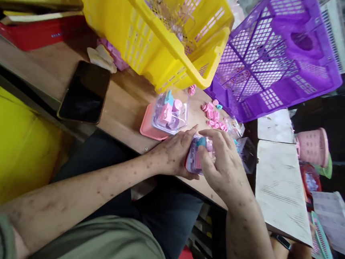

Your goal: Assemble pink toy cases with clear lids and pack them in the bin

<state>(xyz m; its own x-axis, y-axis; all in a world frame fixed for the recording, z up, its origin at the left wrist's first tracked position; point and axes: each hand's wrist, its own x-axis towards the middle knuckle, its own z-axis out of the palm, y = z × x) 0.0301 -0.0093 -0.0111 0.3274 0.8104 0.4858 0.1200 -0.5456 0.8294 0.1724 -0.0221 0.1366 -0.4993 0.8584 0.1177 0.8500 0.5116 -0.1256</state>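
A small clear plastic box (193, 155) with pink and blue pieces inside sits at the table's front edge. My left hand (173, 151) is closed against its left side, thumb and fingers along the wall. Over its top and right side curves my right hand (225, 166), gripping it; the fingers hide part of the box. Just left of my hands stands another clear box (173, 123) on a pink base (149, 123), holding pink, purple and blue toy pieces. Loose pink pieces (212, 113) lie behind my right hand.
A yellow crate (144, 34) and a tilted purple crate (288, 75) stand at the back. A black phone (85, 91) lies left on the wooden table (122, 109). Right are a white board (282, 183), a pink basket (313, 146) and another person's arm with a wristband (282, 242).
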